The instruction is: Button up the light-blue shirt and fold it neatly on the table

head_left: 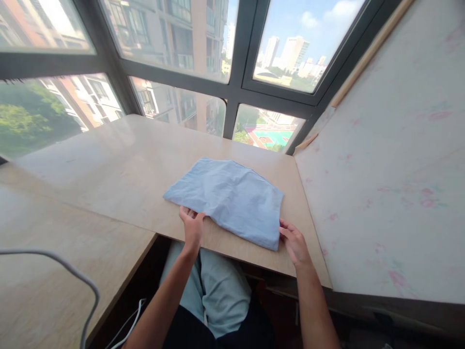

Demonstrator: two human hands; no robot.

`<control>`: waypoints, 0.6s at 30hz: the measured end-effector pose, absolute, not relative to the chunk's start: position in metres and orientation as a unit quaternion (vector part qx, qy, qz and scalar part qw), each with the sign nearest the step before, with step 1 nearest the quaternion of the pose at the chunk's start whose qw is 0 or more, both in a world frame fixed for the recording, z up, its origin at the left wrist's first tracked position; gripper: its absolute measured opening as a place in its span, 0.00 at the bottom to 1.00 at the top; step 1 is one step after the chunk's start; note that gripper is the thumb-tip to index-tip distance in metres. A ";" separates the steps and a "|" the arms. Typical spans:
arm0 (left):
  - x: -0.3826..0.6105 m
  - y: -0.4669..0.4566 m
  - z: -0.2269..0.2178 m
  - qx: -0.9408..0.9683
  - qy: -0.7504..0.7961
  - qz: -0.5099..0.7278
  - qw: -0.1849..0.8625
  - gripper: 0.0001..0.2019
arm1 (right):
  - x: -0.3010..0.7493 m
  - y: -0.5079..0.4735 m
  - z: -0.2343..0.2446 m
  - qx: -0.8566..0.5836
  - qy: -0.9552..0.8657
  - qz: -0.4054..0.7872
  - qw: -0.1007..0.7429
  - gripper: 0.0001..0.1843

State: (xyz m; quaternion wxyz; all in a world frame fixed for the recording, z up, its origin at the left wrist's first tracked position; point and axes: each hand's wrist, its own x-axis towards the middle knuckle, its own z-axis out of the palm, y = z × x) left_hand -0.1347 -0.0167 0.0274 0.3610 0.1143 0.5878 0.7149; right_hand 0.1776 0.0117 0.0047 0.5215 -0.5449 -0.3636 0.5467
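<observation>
A folded light blue cloth [236,194] lies on the tabletop in front of me, its surface slightly wrinkled. Its exact kind does not show. Along the near edge, left of the middle, my left hand [192,227] has its thumb and fingers closed at the fabric. At the near right corner my right hand [295,243] pinches the side edge, with the fingertips partly hidden by the cloth.
The pale wooden tabletop [119,194] runs up to dark-framed windows [236,92]. A floral-papered wall [381,184] closes off the right. A grey cable [69,266] loops over the left table section, and a white cable [136,315] hangs below it.
</observation>
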 end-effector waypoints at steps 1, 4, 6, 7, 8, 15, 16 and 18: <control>-0.135 -0.021 0.029 0.143 0.607 0.717 0.311 0.37 | 0.180 0.015 0.005 -0.552 -0.360 0.540 0.523 0.29; -0.130 -0.030 0.034 0.276 0.624 0.694 0.230 0.35 | 0.178 0.028 0.007 -0.568 -0.352 0.487 0.562 0.31; -0.121 -0.033 0.035 0.370 0.597 0.646 0.300 0.28 | 0.171 0.041 0.009 -0.567 -0.349 0.483 0.569 0.29; -0.116 -0.034 0.034 0.409 0.580 0.607 0.357 0.24 | 0.166 0.048 0.011 -0.561 -0.348 0.498 0.562 0.26; -0.109 -0.035 0.032 0.444 0.564 0.564 0.408 0.21 | 0.162 0.054 0.012 -0.554 -0.346 0.516 0.554 0.24; -0.076 -0.027 0.004 0.534 0.569 0.492 0.386 0.22 | 0.146 0.094 0.039 -0.536 -0.366 0.542 0.533 0.22; -0.072 -0.022 0.003 0.533 0.571 0.494 0.382 0.24 | 0.142 0.096 0.047 -0.537 -0.377 0.547 0.521 0.24; -0.061 -0.007 0.007 0.517 0.569 0.494 0.406 0.30 | 0.124 0.096 0.066 -0.530 -0.406 0.540 0.512 0.28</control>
